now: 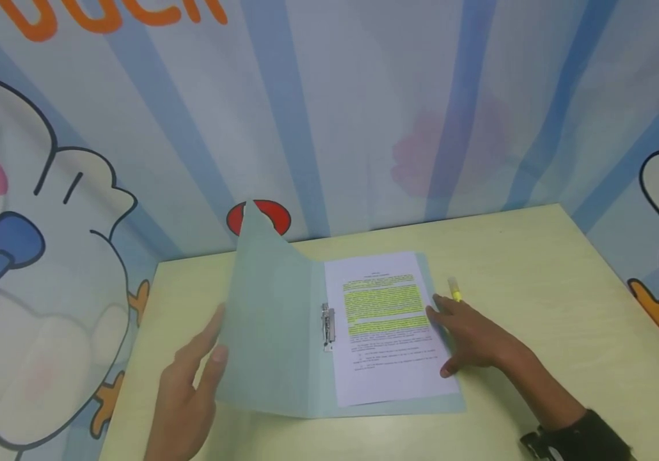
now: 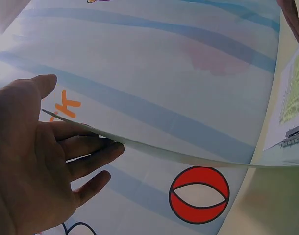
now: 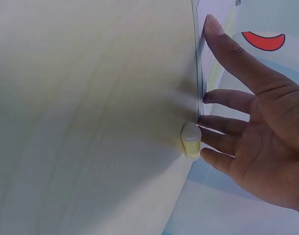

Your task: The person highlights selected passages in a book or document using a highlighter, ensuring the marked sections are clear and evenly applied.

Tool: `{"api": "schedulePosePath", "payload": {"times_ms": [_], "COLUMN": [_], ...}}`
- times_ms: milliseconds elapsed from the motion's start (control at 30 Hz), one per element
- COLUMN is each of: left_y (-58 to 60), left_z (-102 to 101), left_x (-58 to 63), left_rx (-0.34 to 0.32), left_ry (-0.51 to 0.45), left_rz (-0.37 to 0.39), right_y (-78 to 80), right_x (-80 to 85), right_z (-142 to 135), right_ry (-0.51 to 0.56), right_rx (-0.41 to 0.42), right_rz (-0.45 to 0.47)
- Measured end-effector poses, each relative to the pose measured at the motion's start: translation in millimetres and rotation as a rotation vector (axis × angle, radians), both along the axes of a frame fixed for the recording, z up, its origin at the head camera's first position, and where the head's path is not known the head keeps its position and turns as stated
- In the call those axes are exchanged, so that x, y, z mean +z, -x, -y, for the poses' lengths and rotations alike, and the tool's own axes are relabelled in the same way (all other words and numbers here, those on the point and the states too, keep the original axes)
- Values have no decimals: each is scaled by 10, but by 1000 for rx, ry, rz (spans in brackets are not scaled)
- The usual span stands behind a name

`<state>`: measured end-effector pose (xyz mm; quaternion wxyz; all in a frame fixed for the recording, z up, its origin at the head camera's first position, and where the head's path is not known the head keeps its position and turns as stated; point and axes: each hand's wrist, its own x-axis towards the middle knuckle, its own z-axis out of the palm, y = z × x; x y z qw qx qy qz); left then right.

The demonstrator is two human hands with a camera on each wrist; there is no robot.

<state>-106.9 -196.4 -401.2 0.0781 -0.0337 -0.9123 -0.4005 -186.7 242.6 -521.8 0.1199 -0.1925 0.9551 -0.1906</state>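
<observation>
A light blue file folder point(image 1: 272, 346) lies on the table with its front cover raised and leaning to the left. Printed paper point(image 1: 398, 378) with yellow highlighted lines lies on its right side, beside a metal clip point(image 1: 327, 326). At the cover's outer edge is my left hand point(image 1: 188, 384); in the left wrist view its straight fingers lie along the outside of the cover point(image 2: 179, 155), thumb apart from it. My right hand point(image 1: 470, 333) rests its spread fingertips at the paper's right edge. Close to those fingers lies a yellow highlighter point(image 3: 192, 142), partly hidden in the head view.
The pale wooden table point(image 1: 537, 288) meets a printed cloth backdrop point(image 1: 352, 115) with blue stripes and cartoon ducks at its far edge. The raised cover's top corner overlaps a red oval point(image 1: 274, 214) on the backdrop. A dark band point(image 1: 583, 438) circles the right wrist.
</observation>
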Motion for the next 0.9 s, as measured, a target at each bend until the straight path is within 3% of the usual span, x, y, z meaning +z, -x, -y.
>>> {"api": "schedulePosePath", "payload": {"times_ms": [100,300,633,900], "left_y": [-9,-15,28,72], "left_z": [-50,-164,-356,-467], "left_x": [7,26,-6,-100], "left_rx": [-26,-29,-22,-56], "left_ry": [-23,-75,-85,-84], "left_rz": [-3,92,115,114], "right_y": [1,-1,-2,1], "right_x": [1,-2,21,27], "right_z": [3,-1,14,25], "right_ry": [-1,4,13,22], "right_rx": [0,-5,-19,-20], "right_rz": [0,6,33,44]}}
